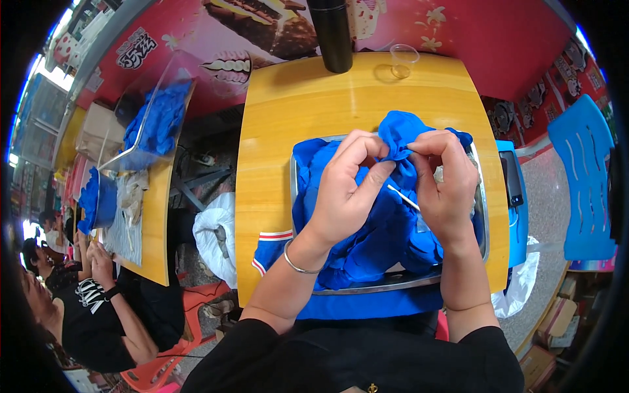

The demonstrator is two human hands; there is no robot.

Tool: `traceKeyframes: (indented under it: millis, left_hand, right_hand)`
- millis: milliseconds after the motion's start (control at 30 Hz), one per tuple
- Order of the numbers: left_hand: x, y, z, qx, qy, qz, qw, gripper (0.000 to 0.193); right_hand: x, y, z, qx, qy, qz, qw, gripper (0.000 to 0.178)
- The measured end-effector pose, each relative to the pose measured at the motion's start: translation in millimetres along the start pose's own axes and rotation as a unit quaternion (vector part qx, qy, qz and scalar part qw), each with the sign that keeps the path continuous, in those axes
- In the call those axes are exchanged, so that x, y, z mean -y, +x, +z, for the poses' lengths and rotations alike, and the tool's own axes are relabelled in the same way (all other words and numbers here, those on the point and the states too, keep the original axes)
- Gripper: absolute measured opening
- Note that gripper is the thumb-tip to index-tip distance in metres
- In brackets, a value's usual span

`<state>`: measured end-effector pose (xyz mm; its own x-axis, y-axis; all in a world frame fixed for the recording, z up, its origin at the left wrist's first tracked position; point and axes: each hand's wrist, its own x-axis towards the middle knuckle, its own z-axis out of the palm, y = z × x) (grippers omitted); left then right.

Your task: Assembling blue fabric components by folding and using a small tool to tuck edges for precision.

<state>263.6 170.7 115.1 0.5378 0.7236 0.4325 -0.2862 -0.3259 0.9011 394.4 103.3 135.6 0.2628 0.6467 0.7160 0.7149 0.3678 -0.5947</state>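
Above a metal tray [485,219], my left hand [354,193] and my right hand [447,183] pinch a bunched piece of blue fabric [403,124] between thumbs and fingertips. The hands are close together, and the fabric gathers into folds where they meet. Below them, a heap of blue fabric pieces [360,245] fills most of the tray. A thin white stick [403,198] lies among the pieces between my wrists. Beside the tray's near left corner is a blue cloth with red and white striped edges [270,251], partly under my left forearm.
A tall black bottle [334,42] and a clear plastic cup [404,62] stand at the table's [268,131] far edge. A phone [510,177] rests on a blue seat at the right. Left, a person [92,308] sits by another table holding blue fabric in tubs [101,203].
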Motion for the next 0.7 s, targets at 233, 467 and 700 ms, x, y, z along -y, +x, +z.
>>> traceKeyframes:
  millis: [233,467,700]
  left_hand:
    - [2,-2,-2,0.065,-0.219,-0.084,0.970,0.008]
    - [1,-5,5,0.030,-0.382,-0.152,0.911,0.011]
    - [-19,1,-7,0.065,-0.273,-0.191,0.941,0.015]
  right_hand:
    - [2,3,-5,0.006,-0.007,-0.008,1.000,0.015]
    - [11,5,-12,0.039,0.006,0.013,0.999,0.015]
    - [16,4,-12,0.046,0.005,0.009,0.999,0.014]
